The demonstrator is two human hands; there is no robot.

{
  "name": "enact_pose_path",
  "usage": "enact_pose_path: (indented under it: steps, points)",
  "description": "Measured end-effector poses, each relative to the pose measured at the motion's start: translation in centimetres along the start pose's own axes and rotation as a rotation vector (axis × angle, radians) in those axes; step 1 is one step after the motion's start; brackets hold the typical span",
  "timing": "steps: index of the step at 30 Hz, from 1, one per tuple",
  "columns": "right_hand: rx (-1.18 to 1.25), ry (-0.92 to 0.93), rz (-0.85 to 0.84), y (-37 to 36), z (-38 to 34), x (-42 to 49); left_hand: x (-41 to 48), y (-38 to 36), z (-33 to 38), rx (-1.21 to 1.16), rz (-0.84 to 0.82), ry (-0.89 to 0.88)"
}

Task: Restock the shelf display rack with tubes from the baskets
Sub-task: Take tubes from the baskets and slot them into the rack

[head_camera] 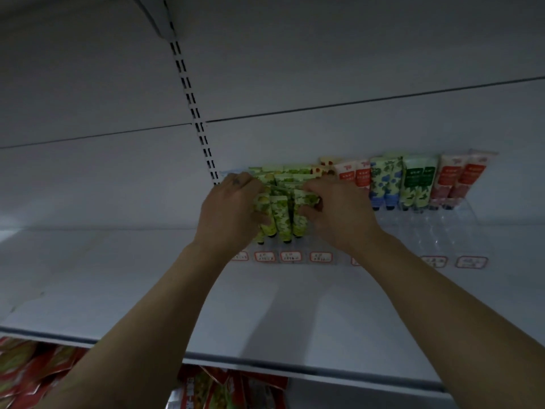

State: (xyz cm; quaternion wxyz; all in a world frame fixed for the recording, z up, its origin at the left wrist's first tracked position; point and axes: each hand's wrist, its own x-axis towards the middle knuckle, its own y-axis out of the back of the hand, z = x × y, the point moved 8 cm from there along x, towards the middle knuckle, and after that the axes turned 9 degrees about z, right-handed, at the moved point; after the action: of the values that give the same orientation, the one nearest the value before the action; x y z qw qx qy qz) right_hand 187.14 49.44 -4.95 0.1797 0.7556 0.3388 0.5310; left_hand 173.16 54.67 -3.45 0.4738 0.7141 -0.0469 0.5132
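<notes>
Your left hand (pixel 231 208) and right hand (pixel 339 215) curl their fingers round green leaf-printed plastic tubes (pixel 278 212) at the left end of the clear plastic display rack (pixel 442 228) along the white metal shelf's (pixel 118 276) back edge.

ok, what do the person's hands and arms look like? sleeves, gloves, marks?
No gloves on left hand or right hand. The left forearm and right forearm are bare to the frame edge: no sleeve, watch or band shows. A small dark mark, like a tattoo, sits on the back of the left hand near the knuckles.
</notes>
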Motion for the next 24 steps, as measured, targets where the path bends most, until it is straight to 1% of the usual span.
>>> enact_pose_path:
  steps: [5,7,13,18,24]
  points:
    - [-0.009,-0.007,-0.035,0.1,0.1,-0.2,-0.2,0.3,-0.7,0.086,0.072,-0.022]
    - [-0.010,-0.021,-0.047,0.2,0.2,-0.1,-0.2,0.3,-0.7,0.066,0.071,-0.014]
    - [-0.011,-0.070,-0.087,0.0,0.4,-0.1,-0.7,-1.1,-1.1,-0.057,-0.003,0.038]
    - [-0.057,-0.064,-0.106,-0.3,0.1,0.8,-0.1,-1.7,-2.1,-0.081,-0.109,0.159]
    - [-0.062,-0.112,-0.135,-0.8,-0.3,1.3,0.8,-2.2,-2.5,-0.102,-0.193,0.271]
